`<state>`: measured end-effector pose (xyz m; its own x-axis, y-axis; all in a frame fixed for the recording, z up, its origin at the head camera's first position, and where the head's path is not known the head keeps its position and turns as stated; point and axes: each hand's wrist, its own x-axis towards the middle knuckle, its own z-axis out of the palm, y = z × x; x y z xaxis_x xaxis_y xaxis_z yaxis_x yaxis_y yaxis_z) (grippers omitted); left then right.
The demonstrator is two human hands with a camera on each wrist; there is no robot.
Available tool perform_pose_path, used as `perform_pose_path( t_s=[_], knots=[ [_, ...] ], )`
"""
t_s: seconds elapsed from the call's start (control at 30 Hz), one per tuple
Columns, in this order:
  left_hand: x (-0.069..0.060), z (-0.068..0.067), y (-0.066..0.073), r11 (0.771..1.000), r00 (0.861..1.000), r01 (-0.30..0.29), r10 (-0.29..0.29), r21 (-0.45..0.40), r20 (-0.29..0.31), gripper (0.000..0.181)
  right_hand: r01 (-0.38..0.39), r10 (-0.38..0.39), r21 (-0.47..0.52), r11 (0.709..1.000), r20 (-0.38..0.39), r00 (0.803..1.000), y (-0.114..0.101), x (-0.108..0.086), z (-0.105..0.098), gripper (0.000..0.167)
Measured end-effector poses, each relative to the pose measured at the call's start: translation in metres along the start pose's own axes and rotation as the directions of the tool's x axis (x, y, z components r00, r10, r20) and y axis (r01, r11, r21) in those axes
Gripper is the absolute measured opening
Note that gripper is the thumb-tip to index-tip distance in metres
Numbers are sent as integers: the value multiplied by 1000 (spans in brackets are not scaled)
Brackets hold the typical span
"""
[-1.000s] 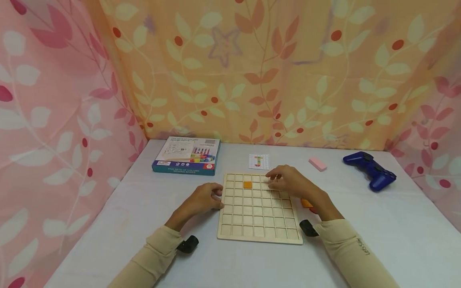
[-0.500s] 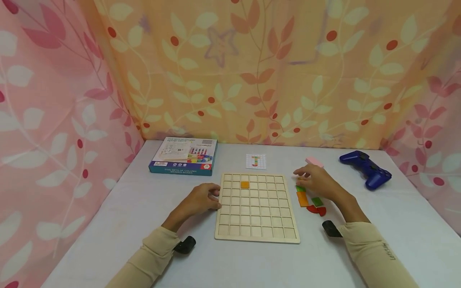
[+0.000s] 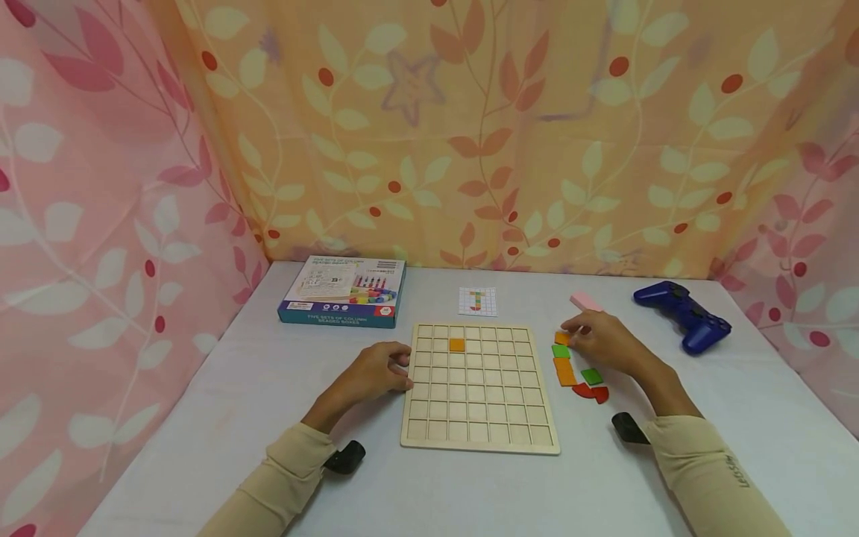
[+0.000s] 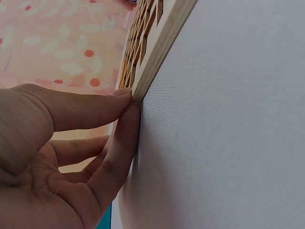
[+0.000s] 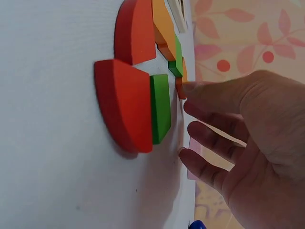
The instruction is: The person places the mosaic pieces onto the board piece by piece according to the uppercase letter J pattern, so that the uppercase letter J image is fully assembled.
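Note:
A wooden grid board lies flat, one orange square tile set in its upper part. My left hand pinches the board's left edge between thumb and finger. To the right of the board, my right hand has its thumb and index finger on a small orange tile, partly covered by the fingers. Below it lie a green tile, orange pieces, a second green tile and two red curved pieces.
Behind the board is a card with a coloured pattern on a grid. A flat box stands back left, a pink block back right. A blue game controller lies farther right.
My right hand has moved right from over the board to the loose pieces, uncovering them and reaching the small orange tile. The left hand has stayed at the board's edge.

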<state>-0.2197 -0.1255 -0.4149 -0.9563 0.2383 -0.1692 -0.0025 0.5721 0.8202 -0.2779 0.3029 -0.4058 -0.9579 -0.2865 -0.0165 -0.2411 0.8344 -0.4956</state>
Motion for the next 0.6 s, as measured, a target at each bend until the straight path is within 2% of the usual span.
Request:
perform_pose_path(
  t_s=[0.23, 0.6],
  knots=[
    [-1, 0, -1, 1000, 1000, 0, 0, -8, 4, 61, -24, 25, -20, 1000, 35, 999, -3, 2, 0, 34],
    [-1, 0, 0, 1000, 1000, 0, 0, -4, -2, 59, -38, 39, -22, 999, 35, 999, -3, 4, 0, 37]
  ],
)
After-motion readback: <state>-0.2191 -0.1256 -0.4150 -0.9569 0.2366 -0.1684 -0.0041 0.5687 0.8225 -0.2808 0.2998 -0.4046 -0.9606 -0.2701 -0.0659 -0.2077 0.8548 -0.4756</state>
